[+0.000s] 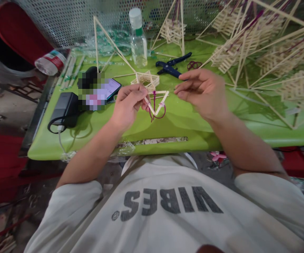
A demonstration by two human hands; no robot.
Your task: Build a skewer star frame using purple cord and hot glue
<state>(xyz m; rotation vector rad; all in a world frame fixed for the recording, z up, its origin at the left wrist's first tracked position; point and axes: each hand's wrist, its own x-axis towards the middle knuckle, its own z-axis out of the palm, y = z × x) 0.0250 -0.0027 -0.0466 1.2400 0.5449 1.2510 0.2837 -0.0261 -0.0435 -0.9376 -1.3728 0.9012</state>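
Observation:
My left hand pinches the left corner of a small triangle of pale wooden sticks. A purple cord hangs from the triangle's top bar and loops round its lower tip. To the right, my right hand is raised with its fingers apart, and nothing shows between them. Just behind the triangle lies a small stacked-stick piece. Dark blue cutters rest on the green table beyond my right hand.
Stick frames with purple cords crowd the right side. A clear bottle stands at the back. At the left are a phone, a black box with a cable, bundled sticks and a plastic roll.

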